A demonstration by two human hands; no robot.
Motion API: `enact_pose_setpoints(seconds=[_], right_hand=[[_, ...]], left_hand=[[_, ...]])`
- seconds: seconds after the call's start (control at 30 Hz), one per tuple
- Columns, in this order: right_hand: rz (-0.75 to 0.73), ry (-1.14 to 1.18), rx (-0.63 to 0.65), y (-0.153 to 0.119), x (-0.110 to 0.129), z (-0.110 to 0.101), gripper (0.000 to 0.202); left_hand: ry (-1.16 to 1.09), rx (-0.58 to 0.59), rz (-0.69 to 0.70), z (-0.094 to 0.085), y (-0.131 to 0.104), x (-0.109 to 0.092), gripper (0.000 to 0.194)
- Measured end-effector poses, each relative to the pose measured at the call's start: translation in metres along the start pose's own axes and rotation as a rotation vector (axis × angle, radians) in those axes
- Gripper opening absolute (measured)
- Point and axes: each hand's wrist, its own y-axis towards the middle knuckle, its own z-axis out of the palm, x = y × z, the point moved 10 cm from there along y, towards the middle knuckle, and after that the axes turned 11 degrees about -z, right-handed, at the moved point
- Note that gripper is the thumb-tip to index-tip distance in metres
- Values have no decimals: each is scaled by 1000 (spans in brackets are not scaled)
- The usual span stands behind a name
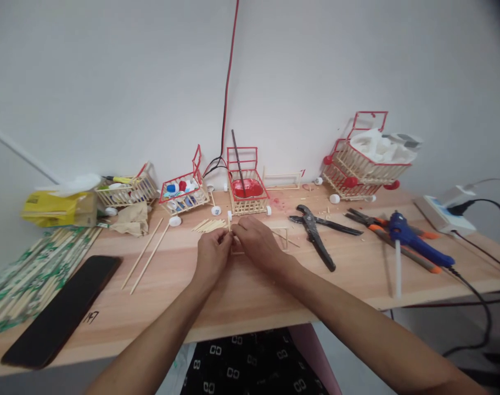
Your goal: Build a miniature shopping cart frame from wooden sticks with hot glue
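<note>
Near the middle of the table my left hand (212, 251) and my right hand (256, 241) meet, fingertips pinched together. Between them is a small frame of thin wooden sticks (286, 239); its right end shows past my right hand, and my fingers cover much of the rest. A short upright stick with a white cap (229, 215) rises just beyond the fingertips. Behind my left hand lies a pile of short cut sticks (211, 225). Directly beyond stands a small stick-built cart (250, 206) with a red rim, a red dish and a dark rod in it.
Other stick carts (184, 197) line the wall. On the right lie a black-handled cutter (315, 236), pliers (402, 252), a blue glue gun (418, 241) and a power strip (447, 216). To the left are wrapped chopsticks (39, 269), a black phone (64, 310) and two bare sticks (146, 258).
</note>
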Motion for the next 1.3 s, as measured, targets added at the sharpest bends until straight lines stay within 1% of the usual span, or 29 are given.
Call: enact_pose_setpoints(seconds=[0.27, 0.53, 0.7, 0.8, 0.97, 1.03, 1.1, 1.17, 1.23, 1.27, 1.3], right_hand=[[14, 22, 2, 0, -1, -2, 16], [24, 37, 22, -2, -2, -1, 14], [27, 20, 9, -2, -3, -2, 15], [29, 28, 1, -2, -4, -2, 16], [32, 49, 36, 0, -4, 1, 15], [12, 63, 37, 1, -5, -3, 15], [15, 62, -47, 0, -14, -18, 20], [86, 64, -208, -8, -35, -42, 27], [233, 110, -346, -23, -64, -61, 29], [318, 150, -386, -31, -79, -66, 30], [397, 195, -392, -38, -92, -66, 31]], left_hand=[[-16, -6, -16, -1, -2, -2, 28], [5, 4, 6, 0, 0, -2, 25], [-17, -2, -15, 1, 0, -1, 24], [-30, -6, -8, 1, -2, -3, 25], [-6, 5, 6, 1, -1, -6, 27], [-21, 21, -12, 1, 3, -3, 25], [-60, 45, -58, 1, 7, 5, 23], [-119, 71, -120, 0, 11, 16, 23], [-199, 94, -173, -2, 15, 26, 23], [-247, 97, -191, -4, 16, 30, 24], [-293, 98, -201, -6, 18, 32, 24]])
